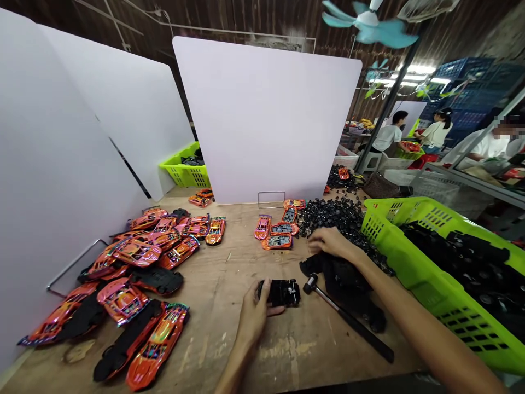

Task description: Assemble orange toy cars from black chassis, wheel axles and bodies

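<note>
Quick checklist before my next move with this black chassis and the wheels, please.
1. Left hand gripping black chassis: ok.
2. Chassis resting on table: ok.
3. Right hand on wheel pile: ok.
4. Wheel pinched in right hand: cannot tell.
5. Hammer lying beside chassis, untouched: ok.

Bare plywood tabletop [229, 284], scuffed. Tall white rounded-corner divider panel [266, 120] straight ahead, two more white panels [61, 164] on left. Dark ribbed wall [229, 16] behind. Teal-bladed ceiling fan [369, 24] top right, bright white strip lights [414, 71] beyond it, stacked blue plastic crates [471, 82] far right.
</note>
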Available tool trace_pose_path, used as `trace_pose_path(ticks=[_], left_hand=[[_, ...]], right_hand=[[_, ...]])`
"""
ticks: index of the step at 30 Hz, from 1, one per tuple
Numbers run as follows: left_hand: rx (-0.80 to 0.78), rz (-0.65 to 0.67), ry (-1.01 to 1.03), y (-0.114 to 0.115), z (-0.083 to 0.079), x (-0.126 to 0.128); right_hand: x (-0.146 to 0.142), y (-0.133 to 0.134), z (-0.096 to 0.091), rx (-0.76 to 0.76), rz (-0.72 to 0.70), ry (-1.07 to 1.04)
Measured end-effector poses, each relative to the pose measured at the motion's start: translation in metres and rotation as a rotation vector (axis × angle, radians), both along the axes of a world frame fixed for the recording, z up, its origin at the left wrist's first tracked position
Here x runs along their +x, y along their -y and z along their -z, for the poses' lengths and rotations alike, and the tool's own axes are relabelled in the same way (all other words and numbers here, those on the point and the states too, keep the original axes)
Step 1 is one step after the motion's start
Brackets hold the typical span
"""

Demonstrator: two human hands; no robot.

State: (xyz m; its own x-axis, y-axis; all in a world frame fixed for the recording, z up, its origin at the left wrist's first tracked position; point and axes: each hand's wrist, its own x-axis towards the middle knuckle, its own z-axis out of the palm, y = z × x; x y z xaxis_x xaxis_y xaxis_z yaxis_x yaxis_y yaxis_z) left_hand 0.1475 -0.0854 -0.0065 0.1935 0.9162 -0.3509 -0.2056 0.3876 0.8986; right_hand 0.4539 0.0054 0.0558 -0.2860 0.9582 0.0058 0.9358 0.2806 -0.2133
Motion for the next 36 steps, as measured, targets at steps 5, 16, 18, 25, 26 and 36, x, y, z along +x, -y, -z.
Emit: trace_pose_path(ticks=[5, 16, 18, 25, 26, 36], left_hand=[[-0.020, -0.005, 0.068, 0.002, -0.004, 0.008], [-0.052, 0.061, 0.251, 0.020, -0.014, -0.012], [-0.053, 0.091, 0.245, 0.025, -0.015, -0.013], [-0.070, 0.074, -0.017, 0.041, -0.007, -0.023], [-0.087, 0.048, -0.031, 0.042, -0.005, -0.024], [-0.092, -0.001, 0.088, 0.033, -0.009, -0.033]], right_hand=[[-0.004, -0.036, -0.001, 0.079, 0.043, -0.001], [-0.080, 0.091, -0.025, -0.028, -0.155, -0.641], [-0.113, 0.119, -0.012, -0.073, -0.181, -0.717], [-0.150, 0.154, 0.029, -0.088, -0.166, -0.626], [-0.146, 0.151, 0.028, -0.055, -0.188, -0.588], [-0.093, 0.000, -0.007, 0.107, -0.127, -0.137]])
